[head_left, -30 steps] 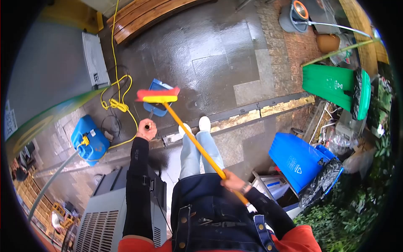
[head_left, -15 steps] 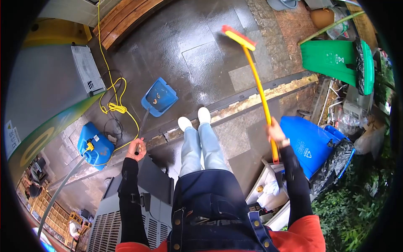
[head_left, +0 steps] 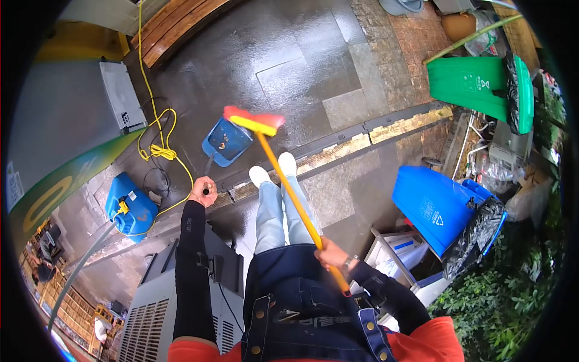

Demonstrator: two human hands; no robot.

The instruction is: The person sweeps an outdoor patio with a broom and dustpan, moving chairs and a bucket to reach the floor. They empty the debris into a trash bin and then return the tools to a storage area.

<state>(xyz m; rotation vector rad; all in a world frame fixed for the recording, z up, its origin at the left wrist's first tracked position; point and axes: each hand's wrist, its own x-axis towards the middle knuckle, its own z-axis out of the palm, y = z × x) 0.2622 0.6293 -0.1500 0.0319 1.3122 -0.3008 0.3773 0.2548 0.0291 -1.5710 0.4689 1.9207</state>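
Note:
My right hand (head_left: 329, 253) is wrapped round the yellow handle of a broom (head_left: 286, 181). The broom slants across my legs, its red bristles at the far edge of a blue dustpan (head_left: 239, 145); whether they touch cannot be told. Some small brownish scraps lie in the pan, which rests on the wet floor ahead of my shoes. My left hand (head_left: 203, 192) grips the dustpan's upright handle, whose dark round end shows in the fist. Most of that handle is hidden by the hand.
A blue jug-like container (head_left: 134, 208) and a coiled yellow cable (head_left: 161, 151) are on the left. To the right stand a blue bin (head_left: 425, 205) and a green bin (head_left: 464, 84). A drain channel (head_left: 335, 152) crosses the floor. A grey vented machine (head_left: 151, 301) is beside my left arm.
My right hand has come left and inward, swinging the broom head from the right across to the dustpan. My left hand and the pan have barely moved.

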